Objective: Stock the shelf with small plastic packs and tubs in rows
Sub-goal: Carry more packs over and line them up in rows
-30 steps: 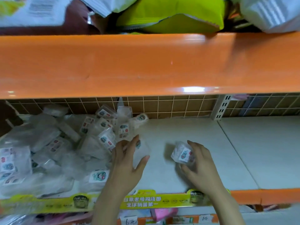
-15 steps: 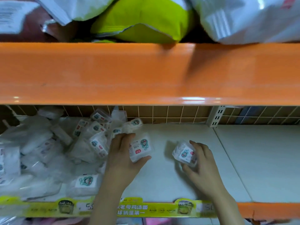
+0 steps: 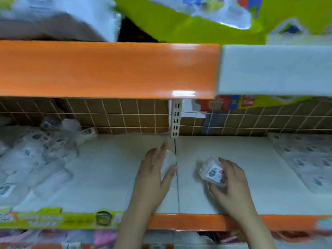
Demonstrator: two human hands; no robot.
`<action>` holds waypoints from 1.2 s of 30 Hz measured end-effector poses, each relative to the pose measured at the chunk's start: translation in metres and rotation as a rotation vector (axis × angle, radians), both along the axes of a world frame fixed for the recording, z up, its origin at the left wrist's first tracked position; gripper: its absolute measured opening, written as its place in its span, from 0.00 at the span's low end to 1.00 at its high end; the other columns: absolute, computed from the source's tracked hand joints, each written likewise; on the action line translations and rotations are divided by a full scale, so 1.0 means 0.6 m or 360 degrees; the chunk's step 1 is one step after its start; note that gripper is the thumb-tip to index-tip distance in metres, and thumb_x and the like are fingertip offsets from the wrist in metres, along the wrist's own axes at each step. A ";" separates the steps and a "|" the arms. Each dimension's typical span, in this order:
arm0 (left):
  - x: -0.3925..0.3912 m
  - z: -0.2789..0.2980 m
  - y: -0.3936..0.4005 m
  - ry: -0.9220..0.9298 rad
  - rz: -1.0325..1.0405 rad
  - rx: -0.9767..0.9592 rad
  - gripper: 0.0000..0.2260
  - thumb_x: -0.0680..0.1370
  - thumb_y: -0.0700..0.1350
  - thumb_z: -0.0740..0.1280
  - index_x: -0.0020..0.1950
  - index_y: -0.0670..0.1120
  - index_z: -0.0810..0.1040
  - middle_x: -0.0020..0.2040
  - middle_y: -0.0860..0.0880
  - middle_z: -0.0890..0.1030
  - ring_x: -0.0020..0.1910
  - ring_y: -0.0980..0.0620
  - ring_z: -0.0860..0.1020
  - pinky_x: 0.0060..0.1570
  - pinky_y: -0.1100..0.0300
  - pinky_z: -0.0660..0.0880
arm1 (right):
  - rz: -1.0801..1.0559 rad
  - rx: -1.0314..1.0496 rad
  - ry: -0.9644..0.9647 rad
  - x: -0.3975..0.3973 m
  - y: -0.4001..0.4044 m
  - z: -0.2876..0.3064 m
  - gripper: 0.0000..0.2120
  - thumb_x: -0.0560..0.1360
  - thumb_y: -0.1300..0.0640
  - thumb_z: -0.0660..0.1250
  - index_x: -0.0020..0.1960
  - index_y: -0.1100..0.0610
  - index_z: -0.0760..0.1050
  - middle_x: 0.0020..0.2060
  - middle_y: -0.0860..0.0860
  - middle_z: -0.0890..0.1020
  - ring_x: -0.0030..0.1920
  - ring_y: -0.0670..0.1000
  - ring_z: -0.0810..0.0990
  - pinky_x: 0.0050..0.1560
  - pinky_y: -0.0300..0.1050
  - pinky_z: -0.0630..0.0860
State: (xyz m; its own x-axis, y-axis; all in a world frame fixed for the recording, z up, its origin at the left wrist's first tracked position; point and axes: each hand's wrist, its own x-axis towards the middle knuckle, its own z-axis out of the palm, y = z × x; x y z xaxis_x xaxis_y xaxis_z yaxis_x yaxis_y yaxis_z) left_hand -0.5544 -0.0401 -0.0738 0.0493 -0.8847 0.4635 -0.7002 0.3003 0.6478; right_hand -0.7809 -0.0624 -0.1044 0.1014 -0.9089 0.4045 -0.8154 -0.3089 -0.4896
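Packs are mostly unsorted: a loose heap [image 3: 41,155] lies at the shelf's [image 3: 111,177] left, while rows already stand at far right [image 3: 305,159]. Your left hand [image 3: 152,178] grips a clear pack [image 3: 168,163] and your right hand [image 3: 231,184] holds a labelled tub [image 3: 212,172], both low over the bare middle, so most stocking remains

Each hand [image 3: 154,178] [image 3: 231,187] holds 1 pack [image 3: 212,172] over shelf [image 3: 107,177].
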 end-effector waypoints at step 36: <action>-0.147 -0.007 0.036 -0.0147 0.0463 0.0300 0.47 0.63 0.71 0.58 0.77 0.49 0.54 0.71 0.45 0.67 0.65 0.45 0.64 0.62 0.54 0.64 | 0.0218 -0.0049 0.0028 -0.147 0.003 -0.005 0.32 0.64 0.49 0.62 0.68 0.54 0.67 0.61 0.51 0.74 0.62 0.48 0.66 0.60 0.43 0.64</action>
State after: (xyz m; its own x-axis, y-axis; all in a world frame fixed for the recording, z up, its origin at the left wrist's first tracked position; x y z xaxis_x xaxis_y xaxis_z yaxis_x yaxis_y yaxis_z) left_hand -0.6426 -0.0188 -0.0782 0.2774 -0.9101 0.3079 -0.7971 -0.0391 0.6026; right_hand -0.8692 -0.0604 -0.1075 0.2312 -0.8733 0.4288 -0.7730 -0.4326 -0.4641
